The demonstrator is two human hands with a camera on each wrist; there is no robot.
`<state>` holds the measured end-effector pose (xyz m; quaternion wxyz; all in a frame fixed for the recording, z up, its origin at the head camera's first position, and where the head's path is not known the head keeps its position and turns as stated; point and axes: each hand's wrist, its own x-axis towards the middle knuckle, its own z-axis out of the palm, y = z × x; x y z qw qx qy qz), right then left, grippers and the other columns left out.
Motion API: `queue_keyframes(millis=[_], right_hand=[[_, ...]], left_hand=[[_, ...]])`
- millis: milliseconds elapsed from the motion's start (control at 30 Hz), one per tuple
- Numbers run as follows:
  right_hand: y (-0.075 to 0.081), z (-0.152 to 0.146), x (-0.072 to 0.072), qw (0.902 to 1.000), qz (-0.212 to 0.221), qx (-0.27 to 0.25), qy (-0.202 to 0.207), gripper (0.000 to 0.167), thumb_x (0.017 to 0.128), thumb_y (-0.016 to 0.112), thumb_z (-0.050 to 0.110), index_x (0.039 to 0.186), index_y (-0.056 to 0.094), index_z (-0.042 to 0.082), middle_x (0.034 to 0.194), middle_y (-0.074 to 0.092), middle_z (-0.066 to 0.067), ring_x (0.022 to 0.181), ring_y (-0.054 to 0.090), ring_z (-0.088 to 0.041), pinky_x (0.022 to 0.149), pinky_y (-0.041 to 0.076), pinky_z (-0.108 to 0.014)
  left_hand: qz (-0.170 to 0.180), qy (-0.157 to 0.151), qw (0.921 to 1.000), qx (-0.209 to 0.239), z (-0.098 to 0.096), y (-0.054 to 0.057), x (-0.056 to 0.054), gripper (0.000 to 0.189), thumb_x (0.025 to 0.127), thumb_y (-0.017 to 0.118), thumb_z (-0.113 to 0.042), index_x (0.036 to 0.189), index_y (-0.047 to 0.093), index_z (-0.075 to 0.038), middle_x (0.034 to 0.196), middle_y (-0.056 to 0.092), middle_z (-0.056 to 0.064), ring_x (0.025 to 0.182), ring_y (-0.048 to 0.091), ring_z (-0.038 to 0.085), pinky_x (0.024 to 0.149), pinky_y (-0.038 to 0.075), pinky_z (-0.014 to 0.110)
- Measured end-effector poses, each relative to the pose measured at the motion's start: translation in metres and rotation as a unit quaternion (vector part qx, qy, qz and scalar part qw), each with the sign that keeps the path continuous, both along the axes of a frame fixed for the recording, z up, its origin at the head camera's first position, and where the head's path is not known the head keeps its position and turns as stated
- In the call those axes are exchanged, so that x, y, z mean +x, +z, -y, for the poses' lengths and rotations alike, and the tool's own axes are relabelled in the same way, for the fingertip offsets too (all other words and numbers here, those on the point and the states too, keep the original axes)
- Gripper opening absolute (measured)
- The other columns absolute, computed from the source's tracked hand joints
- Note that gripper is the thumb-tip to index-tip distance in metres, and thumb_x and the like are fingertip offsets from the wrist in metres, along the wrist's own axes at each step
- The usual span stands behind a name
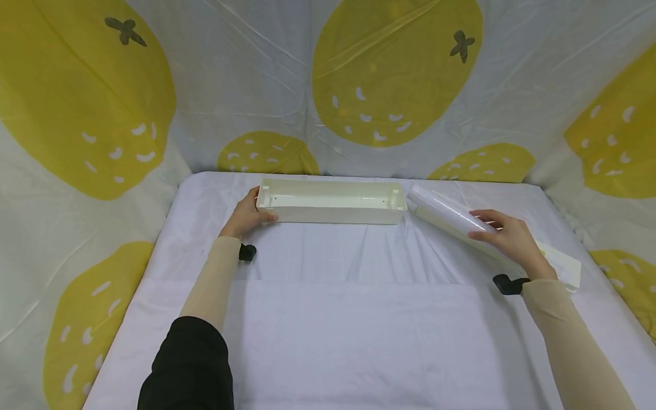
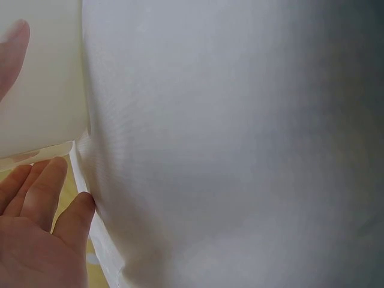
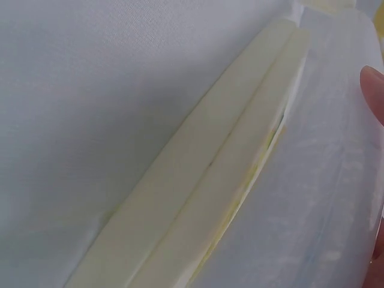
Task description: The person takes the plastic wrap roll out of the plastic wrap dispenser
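Observation:
A long, cream-white plastic box [image 1: 333,215] lies open side up near the back of the table, its inside bare. My left hand [image 1: 243,216] grips its left end, thumb along the front wall and fingers at the end wall; the left wrist view shows the fingertips right at the box's edge. To the right, my right hand [image 1: 512,242] holds a roll of clear plastic film [image 1: 443,209] between thumb and fingers. The roll slants, its far end close to the box's right end. Beneath it lies a long cream lid-like piece [image 3: 210,162], partly hidden by roll and hand.
A white cloth [image 1: 359,341] with creases covers the table. Behind and at both sides hang white curtains [image 1: 246,85] with large yellow fruit prints. Black wrist cameras sit on both forearms, close above the cloth.

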<state>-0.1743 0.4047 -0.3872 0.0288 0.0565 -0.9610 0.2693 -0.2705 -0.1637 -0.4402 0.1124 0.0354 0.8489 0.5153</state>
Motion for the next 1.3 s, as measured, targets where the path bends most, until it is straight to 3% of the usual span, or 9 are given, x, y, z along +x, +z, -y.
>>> queue_keyframes(millis=[300, 567, 800, 1300], right_hand=[[-0.005, -0.001, 0.005, 1.0000, 0.003, -0.002, -0.001, 0.053, 0.082, 0.077, 0.030, 0.127, 0.059, 0.009, 0.117, 0.061, -0.020, 0.101, 0.055, -0.037, 0.073, 0.037, -0.027], [-0.006, -0.002, 0.008, 0.9997, 0.023, 0.000, -0.001, 0.056, 0.082, 0.076, 0.033, 0.129, 0.057, 0.007, 0.121, 0.057, -0.025, 0.104, 0.053, -0.040, 0.075, 0.036, -0.035], [-0.008, -0.001, 0.010, 0.9996, 0.029, 0.000, 0.001, 0.056, 0.082, 0.076, 0.033, 0.128, 0.057, 0.007, 0.121, 0.057, -0.025, 0.102, 0.053, -0.038, 0.072, 0.037, -0.030], [-0.015, 0.000, 0.013, 0.9997, 0.016, 0.019, 0.006, 0.057, 0.081, 0.078, 0.031, 0.127, 0.058, 0.003, 0.118, 0.059, -0.026, 0.102, 0.055, -0.041, 0.078, 0.036, -0.043]], left_hand=[[0.005, 0.004, 1.0000, -0.001, 0.000, -0.001, 0.000, 0.096, 0.078, 0.080, -0.011, 0.151, 0.018, -0.005, 0.149, 0.033, 0.016, 0.131, 0.034, 0.032, 0.109, 0.023, 0.046], [0.005, 0.001, 1.0000, -0.006, 0.000, -0.002, -0.001, 0.096, 0.078, 0.080, -0.012, 0.151, 0.018, -0.005, 0.149, 0.033, 0.016, 0.130, 0.035, 0.032, 0.108, 0.024, 0.046], [0.004, 0.003, 1.0000, -0.007, 0.000, -0.001, -0.001, 0.096, 0.078, 0.079, -0.011, 0.151, 0.018, -0.004, 0.149, 0.033, 0.017, 0.131, 0.035, 0.032, 0.109, 0.023, 0.046], [0.004, 0.006, 1.0000, -0.002, -0.001, -0.002, -0.001, 0.096, 0.078, 0.079, -0.011, 0.151, 0.018, -0.004, 0.150, 0.032, 0.016, 0.132, 0.033, 0.032, 0.109, 0.022, 0.046]])
